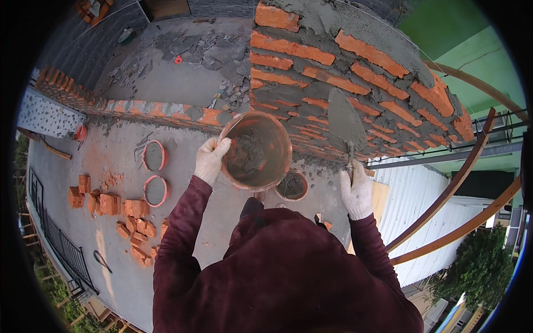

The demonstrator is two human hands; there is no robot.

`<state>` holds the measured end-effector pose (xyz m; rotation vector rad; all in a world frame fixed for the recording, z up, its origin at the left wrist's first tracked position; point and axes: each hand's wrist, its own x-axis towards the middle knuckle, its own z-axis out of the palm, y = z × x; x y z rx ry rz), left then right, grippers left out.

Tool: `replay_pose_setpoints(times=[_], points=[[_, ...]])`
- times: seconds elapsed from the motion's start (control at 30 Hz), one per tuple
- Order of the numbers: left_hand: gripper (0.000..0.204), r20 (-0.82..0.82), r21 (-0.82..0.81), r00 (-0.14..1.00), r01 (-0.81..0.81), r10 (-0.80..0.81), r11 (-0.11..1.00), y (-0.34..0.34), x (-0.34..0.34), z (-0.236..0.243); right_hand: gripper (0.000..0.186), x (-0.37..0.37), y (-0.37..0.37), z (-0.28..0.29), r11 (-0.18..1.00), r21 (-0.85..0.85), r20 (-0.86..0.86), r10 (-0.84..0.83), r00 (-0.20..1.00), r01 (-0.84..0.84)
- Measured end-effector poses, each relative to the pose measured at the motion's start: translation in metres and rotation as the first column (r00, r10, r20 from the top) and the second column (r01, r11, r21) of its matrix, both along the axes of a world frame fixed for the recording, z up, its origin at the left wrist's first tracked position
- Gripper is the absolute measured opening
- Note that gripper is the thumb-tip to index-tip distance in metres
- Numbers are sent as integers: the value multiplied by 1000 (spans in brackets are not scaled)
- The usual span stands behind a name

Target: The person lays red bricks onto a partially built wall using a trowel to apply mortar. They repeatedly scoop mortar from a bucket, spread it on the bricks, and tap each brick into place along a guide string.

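My left hand [209,161], in a white work glove, grips the rim of an orange bucket [285,147]. Grey mortar [247,157] coats the inside and bottom of this bucket, whose mouth faces me. In a like glove, my right hand [356,191] is closed on the handle of a trowel [343,123]. The mortar-smeared blade points away from me, in front of the brick wall [325,77]; whether it touches the wall I cannot tell. Wet mortar [347,28] lies spread along the wall's top.
Below the held bucket stands another bucket [292,185] with mortar. Two more buckets [154,155] and loose bricks [110,203] sit on the floor to the left. A low brick wall [161,109] runs across. Curved wooden strips [459,172] and a white corrugated roof [408,208] are at right.
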<state>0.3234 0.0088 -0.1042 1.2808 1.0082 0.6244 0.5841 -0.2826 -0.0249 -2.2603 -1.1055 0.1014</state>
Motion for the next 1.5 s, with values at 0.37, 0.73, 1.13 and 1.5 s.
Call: replay_pose_setpoints(times=[0.37,0.73,1.13,1.5], points=[[41,-283,341,931,323,-232,883,-32,33,109,21,-1,30,43,837,-457,570,534,624,-299],[48,-405,519,891,410,-206,750,-73,44,183,23,-11,21,65,797,-452,647,602,467,-401],[42,-586,622,771,625,-249,472,-113,52,215,30,-15,35,70,408,-729,-91,738,668,-550],[39,-219,588,973,194,-76,785,-130,0,182,32,-27,3,59,660,90,-986,162,24,-746]])
